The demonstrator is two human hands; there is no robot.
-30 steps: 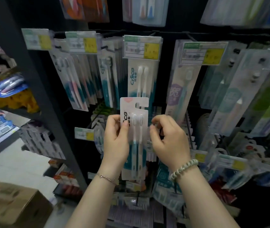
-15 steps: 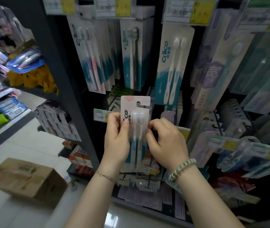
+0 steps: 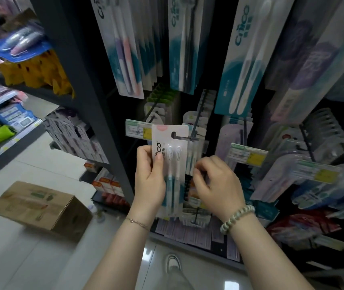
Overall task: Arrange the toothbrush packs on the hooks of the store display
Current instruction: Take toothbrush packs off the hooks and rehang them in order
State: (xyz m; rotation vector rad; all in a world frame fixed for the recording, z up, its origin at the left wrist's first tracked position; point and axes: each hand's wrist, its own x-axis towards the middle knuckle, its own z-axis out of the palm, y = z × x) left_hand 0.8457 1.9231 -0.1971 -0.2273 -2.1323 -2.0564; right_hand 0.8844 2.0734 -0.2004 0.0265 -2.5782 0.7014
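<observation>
Toothbrush pack (image 3: 170,164), a white card with two teal-handled brushes, stood upright in front of the lower row of the store display in the head view, where a second earlier it had been held up against the tall packs of the upper row. The view had tipped down over that second, and the pack had come down with it. The left hand (image 3: 150,178) held it as before, thumb across the printed front and fingers wrapped round the left edge. The right hand (image 3: 217,183) had stayed at the pack's right side with its fingers curled; whether they pinched this pack, the hanging packs (image 3: 194,158) just behind it, or nothing could not be told. The slot cut in the card's top now sat level with the dark hook (image 3: 192,138) poking out beside it, near a price tag (image 3: 137,130), though the card did not look threaded on yet. That suggested a hook had been picked and the hanging itself was the step at hand. A cardboard box (image 3: 39,208) lay on the floor to the left.
</observation>
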